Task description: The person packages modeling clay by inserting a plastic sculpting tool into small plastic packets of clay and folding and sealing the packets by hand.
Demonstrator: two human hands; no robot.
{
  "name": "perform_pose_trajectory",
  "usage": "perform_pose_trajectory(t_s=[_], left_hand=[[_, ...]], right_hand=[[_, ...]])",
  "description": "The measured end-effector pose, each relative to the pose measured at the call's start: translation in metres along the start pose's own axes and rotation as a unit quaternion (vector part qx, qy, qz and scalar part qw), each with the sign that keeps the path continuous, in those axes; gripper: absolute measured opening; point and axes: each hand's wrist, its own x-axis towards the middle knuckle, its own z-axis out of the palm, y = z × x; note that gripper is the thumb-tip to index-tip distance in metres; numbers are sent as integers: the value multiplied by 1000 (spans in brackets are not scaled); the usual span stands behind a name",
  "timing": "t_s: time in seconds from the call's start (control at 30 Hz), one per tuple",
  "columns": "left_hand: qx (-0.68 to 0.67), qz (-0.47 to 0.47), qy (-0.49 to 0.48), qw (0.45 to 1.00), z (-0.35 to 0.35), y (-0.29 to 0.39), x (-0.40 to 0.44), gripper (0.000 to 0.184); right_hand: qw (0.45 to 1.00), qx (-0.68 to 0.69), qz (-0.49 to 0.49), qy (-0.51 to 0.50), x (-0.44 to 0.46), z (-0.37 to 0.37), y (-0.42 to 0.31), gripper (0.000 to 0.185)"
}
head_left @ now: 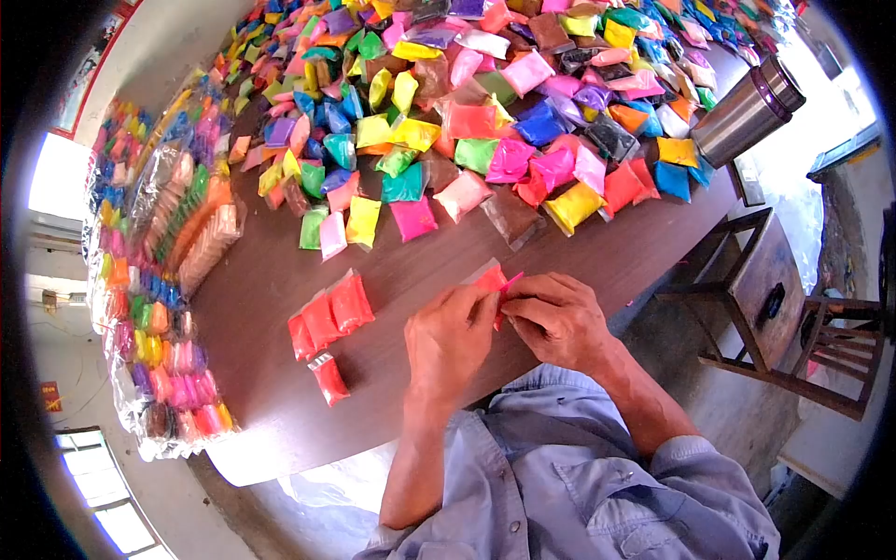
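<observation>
Above the near edge of the brown table, my left hand (pixel 451 338) and my right hand (pixel 557 320) meet, both with fingers closed around a small red packet (pixel 489 278). A bit of bright pink shows between the fingertips; what it is cannot be made out. Part of the packet is hidden behind the fingers. To the left of my left hand, a group of red packets (pixel 322 319) lies side by side on the table. A single red packet (pixel 329 380) with a striped end rests just below them.
Many colourful packets (pixel 411 133) are heaped across the far side of the table (pixel 271 271). Clear bags of packets (pixel 154 345) line the left edge. A steel flask (pixel 747 110) lies tilted at the far right. A wooden stool (pixel 758 289) stands beyond the right edge.
</observation>
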Motion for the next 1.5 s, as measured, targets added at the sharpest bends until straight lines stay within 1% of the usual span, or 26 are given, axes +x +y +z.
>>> perform_pose_trajectory(t_s=[0.07,0.17,0.2,0.27,0.3,0.4,0.47,0.5,0.67,0.7,0.77,0.87,0.97,1.1,1.2,1.3,1.37,1.5], left_hand=[[36,-32,0,999,1,1,3,17],[87,-24,-5,996,-7,-4,17,18],[90,-24,-5,996,-9,-6,20,18],[95,-64,-14,993,-10,-13,25,17],[96,-62,-15,993,-11,-16,27,17],[75,-84,-5,994,-10,-21,29,17],[55,-62,18,996,-12,-17,26,15],[55,-63,18,996,-14,-14,23,15],[-40,-53,-2,998,-12,-3,0,15],[-39,-55,0,998,-12,-4,-1,15],[-41,-89,5,995,-9,-8,-2,14],[-19,-86,26,996,-7,-23,1,18],[-21,-95,40,994,-9,-36,4,18],[-39,-82,45,995,-12,-32,-4,17],[-56,-71,65,994,-7,-20,-16,13],[-70,-81,51,993,-5,-20,-20,13],[-60,-125,58,989,-6,-22,-18,13],[-28,-118,75,990,-9,-37,-13,18]], right_hand=[[1000,7,-5,14,1,-1,-2,30],[1000,13,-9,24,2,5,2,30],[1000,15,-9,25,2,7,1,30],[999,20,-11,32,2,8,2,30],[999,19,-10,33,1,8,2,30],[1000,16,-4,16,0,5,3,30],[1000,13,1,17,1,4,1,28],[1000,14,1,17,2,3,0,28],[1000,11,10,18,2,1,-3,27],[1000,13,8,17,2,2,-2,27],[1000,13,-3,26,2,2,-1,27],[1000,9,7,9,1,-1,-2,25],[1000,15,8,16,0,1,-1,25],[1000,19,12,14,1,1,-2,25],[999,18,13,23,2,0,-3,25],[1000,14,12,17,3,0,-4,25],[999,15,20,29,5,-1,-6,21],[999,20,22,28,6,-1,-7,20]])
